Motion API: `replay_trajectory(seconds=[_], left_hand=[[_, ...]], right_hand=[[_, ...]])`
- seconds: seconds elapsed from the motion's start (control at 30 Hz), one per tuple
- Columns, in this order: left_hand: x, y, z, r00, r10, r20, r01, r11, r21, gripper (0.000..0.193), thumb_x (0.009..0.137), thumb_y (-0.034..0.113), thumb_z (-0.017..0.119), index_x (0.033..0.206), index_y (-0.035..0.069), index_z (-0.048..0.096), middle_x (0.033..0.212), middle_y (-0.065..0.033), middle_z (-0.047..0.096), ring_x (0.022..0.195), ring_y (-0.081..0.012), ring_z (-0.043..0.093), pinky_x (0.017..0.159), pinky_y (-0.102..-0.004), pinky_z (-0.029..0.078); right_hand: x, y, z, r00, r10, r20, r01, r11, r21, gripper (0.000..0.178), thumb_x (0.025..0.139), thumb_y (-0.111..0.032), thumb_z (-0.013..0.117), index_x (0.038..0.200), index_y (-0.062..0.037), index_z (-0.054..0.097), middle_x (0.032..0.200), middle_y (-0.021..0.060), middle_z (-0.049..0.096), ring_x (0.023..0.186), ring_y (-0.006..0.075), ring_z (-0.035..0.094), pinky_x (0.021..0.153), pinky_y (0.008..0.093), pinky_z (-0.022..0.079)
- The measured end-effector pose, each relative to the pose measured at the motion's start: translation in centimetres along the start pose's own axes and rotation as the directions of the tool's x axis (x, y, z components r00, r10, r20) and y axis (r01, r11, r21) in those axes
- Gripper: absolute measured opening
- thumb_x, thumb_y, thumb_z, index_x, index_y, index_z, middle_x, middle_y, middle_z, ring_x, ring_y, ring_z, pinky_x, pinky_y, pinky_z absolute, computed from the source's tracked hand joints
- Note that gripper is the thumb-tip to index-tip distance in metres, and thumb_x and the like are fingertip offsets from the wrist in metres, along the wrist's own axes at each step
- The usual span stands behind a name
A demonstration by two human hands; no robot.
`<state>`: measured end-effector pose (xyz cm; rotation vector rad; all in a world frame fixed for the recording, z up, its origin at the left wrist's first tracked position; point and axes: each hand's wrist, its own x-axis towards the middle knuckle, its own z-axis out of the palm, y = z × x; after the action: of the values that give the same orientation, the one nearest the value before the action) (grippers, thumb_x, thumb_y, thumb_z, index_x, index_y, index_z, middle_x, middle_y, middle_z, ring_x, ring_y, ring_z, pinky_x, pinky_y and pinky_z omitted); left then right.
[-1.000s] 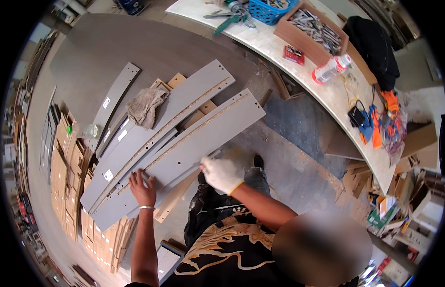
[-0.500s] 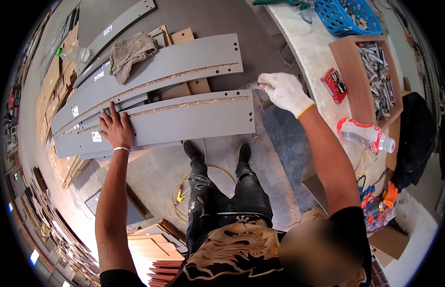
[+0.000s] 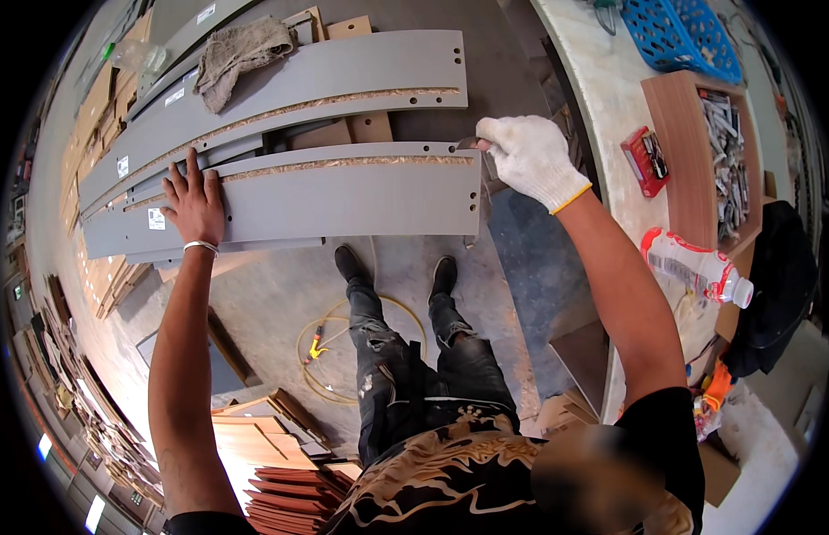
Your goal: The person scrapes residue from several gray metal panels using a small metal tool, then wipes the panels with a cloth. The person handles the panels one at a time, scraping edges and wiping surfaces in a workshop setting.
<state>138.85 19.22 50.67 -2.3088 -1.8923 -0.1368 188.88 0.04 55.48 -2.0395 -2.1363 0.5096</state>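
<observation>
Head view: long grey panel (image 3: 343, 192) lying flat over other panels (image 3: 281, 80) on floor (image 3: 272, 294), raw chipboard edge showing. Left hand (image 3: 193, 198) bare, pressed flat on panel's left part, fingers spread apart, arm straight down. Right hand (image 3: 530, 159) gloved, at panel's right end corner, fingers curled together around something small and dark; cannot tell what. Panel likely stiff, fairly heavy, smooth faces slippery, edges crumbly; best gripped at both ends or along long edges. Rag (image 3: 241, 52) on upper panel. Counter (image 3: 611, 107) right, with bottle (image 3: 695, 267), blue basket (image 3: 677, 36).
</observation>
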Motion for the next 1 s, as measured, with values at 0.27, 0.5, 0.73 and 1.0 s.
replay_trajectory(seconds=[0.27,0.5,0.73,1.0], left_hand=[[0.1,0.2,0.0,0.999,-0.019,0.027,0.018,1.000,0.009,0.062,0.106,0.056,0.035,0.164,0.037,0.026,0.171,-0.0160,0.022,0.157,-0.0446,0.018,0.116,-0.0756,0.011],[0.1,0.6,-0.3,0.998,-0.042,0.037,0.041,0.999,0.021,0.061,0.106,0.057,0.037,0.164,0.039,0.026,0.171,-0.0157,0.023,0.157,-0.0436,0.018,0.117,-0.0751,0.012],[-0.2,0.0,0.3,0.999,-0.037,0.006,0.036,0.998,0.054,0.062,0.106,0.058,0.034,0.164,0.040,0.023,0.171,-0.0152,0.022,0.157,-0.0422,0.018,0.115,-0.0766,0.013],[0.1,0.5,0.1,1.000,-0.020,-0.014,0.020,0.999,0.039,0.062,0.106,0.058,0.037,0.163,0.039,0.027,0.170,-0.0169,0.024,0.156,-0.0434,0.019,0.116,-0.0754,0.013]], right_hand=[[0.0,0.0,0.6,0.999,-0.008,-0.051,0.006,1.000,-0.027,0.009,0.094,-0.016,0.059,0.094,-0.0143,0.068,0.088,0.0070,0.075,0.083,0.0308,0.072,0.069,0.0460,0.056],[-1.9,-0.6,1.5,0.990,-0.020,-0.139,0.012,0.998,-0.060,0.007,0.092,-0.017,0.061,0.091,-0.0143,0.067,0.080,0.0102,0.074,0.074,0.0334,0.072,0.067,0.0478,0.056],[-3.5,-2.1,1.5,0.991,-0.029,-0.133,0.020,0.997,-0.072,0.004,0.090,-0.016,0.062,0.091,-0.0137,0.065,0.077,0.0092,0.073,0.072,0.0334,0.071,0.067,0.0463,0.055],[-1.1,-0.6,1.1,0.989,-0.016,-0.145,0.002,0.995,-0.095,0.005,0.092,-0.017,0.061,0.092,-0.0146,0.065,0.081,0.0102,0.073,0.075,0.0333,0.071,0.069,0.0465,0.054]])
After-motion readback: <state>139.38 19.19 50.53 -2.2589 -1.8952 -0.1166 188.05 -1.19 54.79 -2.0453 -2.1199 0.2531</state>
